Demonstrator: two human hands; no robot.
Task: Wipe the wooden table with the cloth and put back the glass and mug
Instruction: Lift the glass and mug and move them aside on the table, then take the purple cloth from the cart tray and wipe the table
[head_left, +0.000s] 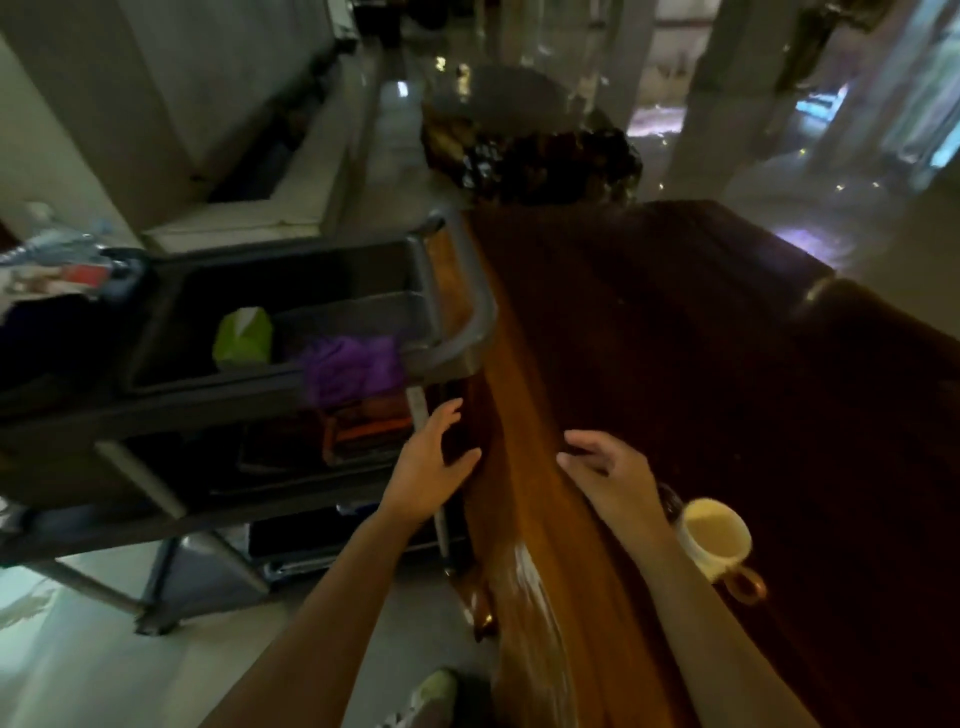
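Note:
The dark wooden table fills the right half of the view. A cream mug with a brown handle stands on it near the front, just right of my right forearm. Something dark, perhaps the glass, shows behind my right wrist, mostly hidden. A purple cloth hangs over the edge of the grey cart's tub. My left hand hovers open beside the cart's post, below the cloth. My right hand is open over the table's lighter left edge, holding nothing.
A grey service cart stands against the table's left side, with a green pack in its tub and folded cloths on the lower shelf. My shoe shows on the pale floor. A dark round stool stands beyond the table.

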